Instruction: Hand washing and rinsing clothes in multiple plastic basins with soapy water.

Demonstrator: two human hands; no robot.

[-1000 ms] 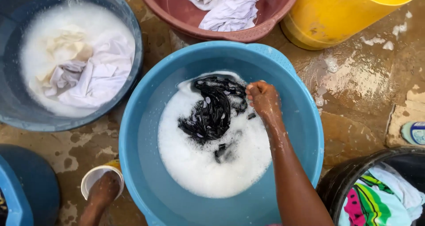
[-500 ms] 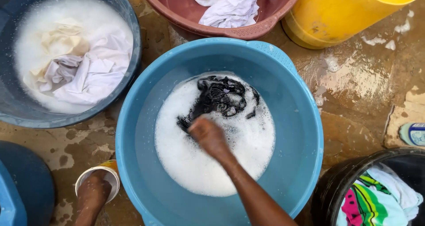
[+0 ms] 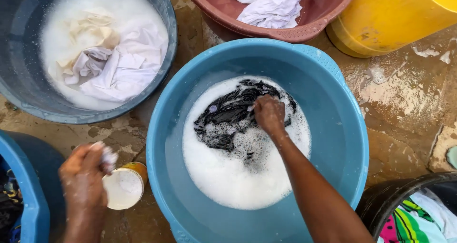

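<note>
Your right hand rests closed on the dark garment, which lies in the suds toward the far side of the light blue basin — the cloth spreads to the left of your knuckles, and its wet folds are bunched under the fingers. Your left hand hovers at the near-left of the wet floor, fingers pinched on a small whitish lump just above the open tin of white powder. Half a second ago the right hand was nearer you in the foam; now it has reached the garment, and the left hand has risen over the tin. Whether the lump is soap or foam is unclear — the fingertips of the right hand are hidden.
</note>
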